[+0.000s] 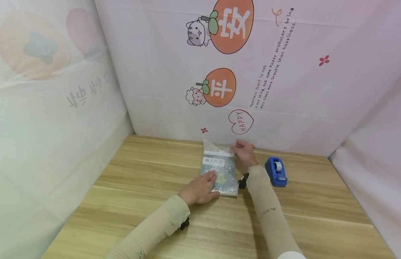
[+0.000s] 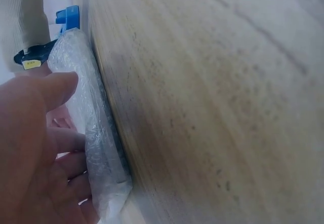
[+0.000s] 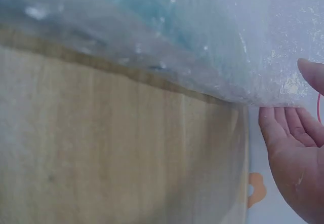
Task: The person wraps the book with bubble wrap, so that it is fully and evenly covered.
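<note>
A flat, book-like item with a blue-grey cover (image 1: 219,168) lies on the table inside clear bubble wrap (image 1: 231,190). My left hand (image 1: 200,187) rests on its lower left part with relaxed fingers; in the left wrist view the thumb (image 2: 63,88) lies over the wrap's near side. At the far right corner my right hand (image 1: 245,151) holds the edge of the loose wrap flap (image 1: 216,145). From the right wrist, that hand's fingers (image 3: 276,125) reach behind the wrap edge while the thumb is in front.
A blue tape dispenser (image 1: 276,172) with a roll of tape stands right of the right forearm. The wooden table (image 1: 148,176) meets a printed cloth backdrop (image 1: 168,118) just beyond the wrap flap. White cloth also hangs at both sides.
</note>
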`<state>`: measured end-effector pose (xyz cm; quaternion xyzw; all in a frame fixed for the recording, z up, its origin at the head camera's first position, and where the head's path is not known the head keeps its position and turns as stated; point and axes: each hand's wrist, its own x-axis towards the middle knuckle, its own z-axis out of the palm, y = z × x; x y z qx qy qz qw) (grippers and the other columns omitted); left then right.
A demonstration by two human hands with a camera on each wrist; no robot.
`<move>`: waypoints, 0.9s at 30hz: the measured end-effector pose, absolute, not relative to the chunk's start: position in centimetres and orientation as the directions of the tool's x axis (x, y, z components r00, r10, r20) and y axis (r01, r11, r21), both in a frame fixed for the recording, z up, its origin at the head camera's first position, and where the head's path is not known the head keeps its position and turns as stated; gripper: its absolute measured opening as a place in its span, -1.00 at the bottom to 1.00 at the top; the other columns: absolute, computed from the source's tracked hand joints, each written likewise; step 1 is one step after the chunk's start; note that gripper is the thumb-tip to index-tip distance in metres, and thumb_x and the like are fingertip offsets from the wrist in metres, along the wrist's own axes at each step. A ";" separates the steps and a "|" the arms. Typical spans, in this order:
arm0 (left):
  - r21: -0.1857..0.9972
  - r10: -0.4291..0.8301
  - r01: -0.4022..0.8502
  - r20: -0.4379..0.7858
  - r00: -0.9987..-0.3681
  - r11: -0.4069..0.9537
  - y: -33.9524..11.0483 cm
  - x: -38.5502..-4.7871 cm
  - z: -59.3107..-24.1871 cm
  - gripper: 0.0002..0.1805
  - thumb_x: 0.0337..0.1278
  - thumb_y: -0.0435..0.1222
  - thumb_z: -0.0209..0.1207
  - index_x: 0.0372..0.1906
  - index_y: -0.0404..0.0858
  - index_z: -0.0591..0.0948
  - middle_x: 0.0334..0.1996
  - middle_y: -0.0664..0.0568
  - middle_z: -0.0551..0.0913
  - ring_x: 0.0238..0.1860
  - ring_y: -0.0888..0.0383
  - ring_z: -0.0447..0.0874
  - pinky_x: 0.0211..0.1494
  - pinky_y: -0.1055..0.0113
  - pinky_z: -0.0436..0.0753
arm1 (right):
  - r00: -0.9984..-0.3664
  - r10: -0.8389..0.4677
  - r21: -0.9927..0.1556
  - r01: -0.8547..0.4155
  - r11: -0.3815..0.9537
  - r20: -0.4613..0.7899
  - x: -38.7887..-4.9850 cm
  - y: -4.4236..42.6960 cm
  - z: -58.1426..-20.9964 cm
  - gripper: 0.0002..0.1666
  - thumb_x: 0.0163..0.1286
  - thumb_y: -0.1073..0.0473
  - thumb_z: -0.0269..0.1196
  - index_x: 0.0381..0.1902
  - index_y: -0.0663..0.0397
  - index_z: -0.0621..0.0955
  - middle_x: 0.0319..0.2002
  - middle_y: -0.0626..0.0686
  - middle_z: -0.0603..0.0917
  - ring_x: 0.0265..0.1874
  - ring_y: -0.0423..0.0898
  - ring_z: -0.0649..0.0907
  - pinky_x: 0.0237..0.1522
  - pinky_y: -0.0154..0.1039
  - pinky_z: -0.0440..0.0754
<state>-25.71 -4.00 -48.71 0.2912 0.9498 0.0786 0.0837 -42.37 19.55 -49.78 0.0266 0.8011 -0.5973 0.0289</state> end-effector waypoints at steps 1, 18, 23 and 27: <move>0.200 0.566 0.539 -0.114 -0.817 0.818 -4.0 -25.7 -48.7 -0.16 0.64 0.14 -0.05 0.67 -0.35 0.15 0.72 -0.16 0.08 0.72 -0.06 0.07 0.77 0.11 0.17 | -0.998 0.011 -0.954 0.066 0.293 -0.065 -42.5 19.6 -49.8 -0.27 0.53 0.13 0.33 0.55 0.22 0.40 0.43 0.31 0.55 0.43 0.20 0.54 0.52 0.07 0.51; 0.201 0.563 0.536 -0.110 -0.819 0.820 -4.1 -25.5 -48.6 -0.16 0.63 0.13 -0.02 0.67 -0.35 0.17 0.71 -0.15 0.10 0.72 -0.06 0.08 0.76 0.08 0.18 | -0.870 -0.337 -0.504 -0.485 0.714 0.360 -42.6 17.0 -47.2 -0.48 0.44 0.15 0.43 0.25 0.33 0.64 0.14 0.30 0.77 0.16 0.24 0.74 0.32 0.14 0.68; 0.201 0.563 0.537 -0.106 -0.819 0.819 -4.1 -25.7 -48.7 -0.16 0.63 0.14 -0.03 0.67 -0.34 0.17 0.72 -0.15 0.09 0.72 -0.05 0.08 0.76 0.09 0.17 | -0.818 -0.393 -0.423 -0.559 0.713 0.420 -42.4 15.4 -45.9 -0.54 0.42 0.20 0.44 0.19 0.33 0.68 0.14 0.30 0.77 0.18 0.23 0.74 0.35 0.10 0.66; 0.195 0.568 0.543 -0.105 -0.816 0.817 -4.0 -25.8 -48.8 -0.16 0.63 0.14 -0.03 0.67 -0.34 0.18 0.71 -0.15 0.12 0.72 -0.05 0.09 0.76 0.10 0.20 | -0.795 -0.424 -0.382 -0.588 0.713 0.434 -42.4 14.6 -45.1 -0.63 0.44 0.21 0.42 0.13 0.28 0.73 0.11 0.24 0.80 0.15 0.17 0.77 0.31 0.06 0.70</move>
